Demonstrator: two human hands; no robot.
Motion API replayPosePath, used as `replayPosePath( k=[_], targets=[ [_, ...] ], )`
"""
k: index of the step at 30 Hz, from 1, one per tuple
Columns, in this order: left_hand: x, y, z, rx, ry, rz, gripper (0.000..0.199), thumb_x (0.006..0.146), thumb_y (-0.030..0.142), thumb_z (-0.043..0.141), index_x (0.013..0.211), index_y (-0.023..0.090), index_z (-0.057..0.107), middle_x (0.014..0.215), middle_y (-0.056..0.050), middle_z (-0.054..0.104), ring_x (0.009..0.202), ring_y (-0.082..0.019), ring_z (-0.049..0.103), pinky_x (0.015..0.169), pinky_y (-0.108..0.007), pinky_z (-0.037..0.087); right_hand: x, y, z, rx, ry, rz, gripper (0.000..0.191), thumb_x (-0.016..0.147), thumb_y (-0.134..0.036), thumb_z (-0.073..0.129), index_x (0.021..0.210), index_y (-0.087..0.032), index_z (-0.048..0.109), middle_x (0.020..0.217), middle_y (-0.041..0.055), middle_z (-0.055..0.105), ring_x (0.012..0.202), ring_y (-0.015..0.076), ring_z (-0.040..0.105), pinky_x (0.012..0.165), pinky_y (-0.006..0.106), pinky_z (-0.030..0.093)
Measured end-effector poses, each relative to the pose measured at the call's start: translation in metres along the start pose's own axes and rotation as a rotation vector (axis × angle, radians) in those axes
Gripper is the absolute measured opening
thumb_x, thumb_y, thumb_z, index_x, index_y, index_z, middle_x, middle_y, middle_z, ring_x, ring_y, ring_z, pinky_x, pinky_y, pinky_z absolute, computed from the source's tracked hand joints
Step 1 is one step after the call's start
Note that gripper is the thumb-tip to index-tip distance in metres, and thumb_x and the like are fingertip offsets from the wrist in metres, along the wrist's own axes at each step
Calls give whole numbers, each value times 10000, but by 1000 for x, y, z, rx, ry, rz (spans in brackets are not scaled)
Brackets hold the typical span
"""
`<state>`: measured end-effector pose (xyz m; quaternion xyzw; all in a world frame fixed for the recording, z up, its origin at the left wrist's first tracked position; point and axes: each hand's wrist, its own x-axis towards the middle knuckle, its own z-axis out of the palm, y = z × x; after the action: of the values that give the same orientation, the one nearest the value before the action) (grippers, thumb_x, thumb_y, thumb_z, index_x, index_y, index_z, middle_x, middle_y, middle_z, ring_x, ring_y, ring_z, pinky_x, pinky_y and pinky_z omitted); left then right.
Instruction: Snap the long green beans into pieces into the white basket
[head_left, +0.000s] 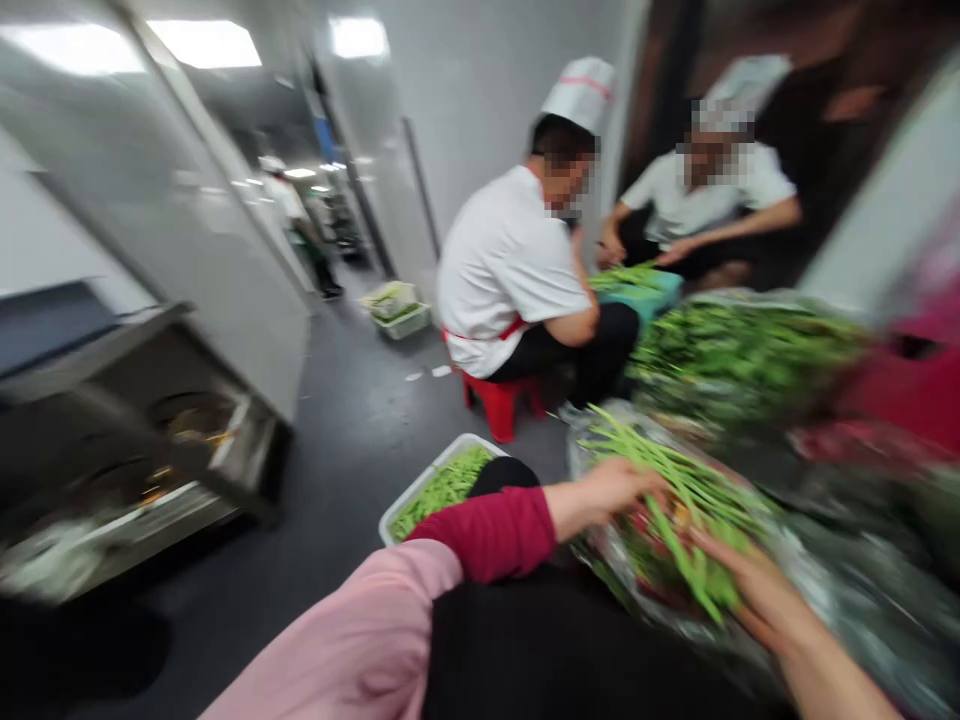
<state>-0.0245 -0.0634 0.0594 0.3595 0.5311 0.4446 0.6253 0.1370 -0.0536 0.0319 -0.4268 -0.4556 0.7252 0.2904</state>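
Observation:
Long green vegetable stems (701, 490) with leaves lie in a bunch over an open clear plastic bag (611, 560) in front of me. My left hand (619, 487), its arm in a pink sleeve with a dark red cuff, reaches across with bent fingers closed on the stems. My right hand (750, 575) is at the lower, leafy side of the bunch, thumb and fingers closed about some stems. Motion blur softens both hands' fingertips. Something reddish shows among the stems between the hands.
A white basket (388, 525) of cut green pieces stands by my knee. One co-worker (517, 260) sits on a red stool (501, 408); another (712, 200) handles greens at a teal container (656, 295). A large bag of greens (750, 345) lies right. A metal shelf (247, 440) stands left.

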Motion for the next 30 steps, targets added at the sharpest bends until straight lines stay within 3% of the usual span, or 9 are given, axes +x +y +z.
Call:
replayPosePath(
  k=[3,9,13,17,21,23,26,28,30],
  targets=[
    [10,-1,2,-46,123,28,135,692,102,499,805,123,572,538,46,494,465,-43,463,490,-165,387,7,-1,-15,244,43,-75,467,546,-318,751,971,-209,591,862,47,660,666,193,635,630,330,545],
    [15,-27,20,113,-246,-210,128,728,231,496,785,131,554,462,85,368,323,-8,215,356,-170,138,20,-1,-45,323,175,-210,277,594,-352,741,667,-163,553,489,-41,518,404,76,451,409,199,392],
    [4,-27,36,165,-319,-190,285,743,394,514,786,120,579,473,79,360,340,-13,227,359,-176,140,16,-2,-48,245,217,-272,273,625,-380,716,627,-160,555,476,-27,524,422,91,467,426,210,381],
    [8,-17,41,310,-287,-75,257,740,340,488,630,119,559,435,69,367,359,-24,266,381,-175,181,18,-1,-49,150,306,-296,272,635,-399,700,640,-159,574,480,-19,538,424,99,475,437,218,392],
    [14,-13,40,637,-478,-66,196,670,245,546,523,116,552,415,56,409,388,-31,316,414,-175,231,21,-5,-52,58,378,-284,267,619,-411,701,643,-173,582,468,-16,545,434,126,498,449,242,425],
    [11,-16,40,714,-430,-108,223,668,282,574,518,119,551,415,51,418,393,-39,336,415,-179,242,14,-7,-51,37,379,-273,275,599,-420,707,679,-177,605,541,16,609,533,179,574,528,286,483],
    [10,-26,39,475,-133,-109,358,706,462,556,579,127,559,443,44,422,375,-42,320,392,-190,227,0,-4,-51,-68,261,-197,376,543,-394,741,860,-211,653,892,78,683,908,280,608,748,365,515],
    [20,-27,32,238,-54,-91,360,639,500,631,674,144,589,453,59,406,356,-39,283,376,-189,203,-2,2,-52,-122,183,-119,409,552,-465,712,927,-324,634,1014,69,651,976,284,590,701,369,546],
    [34,-21,22,116,-133,-109,389,541,500,715,639,146,588,410,76,327,334,-43,252,360,-190,194,1,8,-53,-183,52,-133,427,593,-579,638,986,-422,585,1041,78,618,947,284,599,549,365,554]
  ],
)
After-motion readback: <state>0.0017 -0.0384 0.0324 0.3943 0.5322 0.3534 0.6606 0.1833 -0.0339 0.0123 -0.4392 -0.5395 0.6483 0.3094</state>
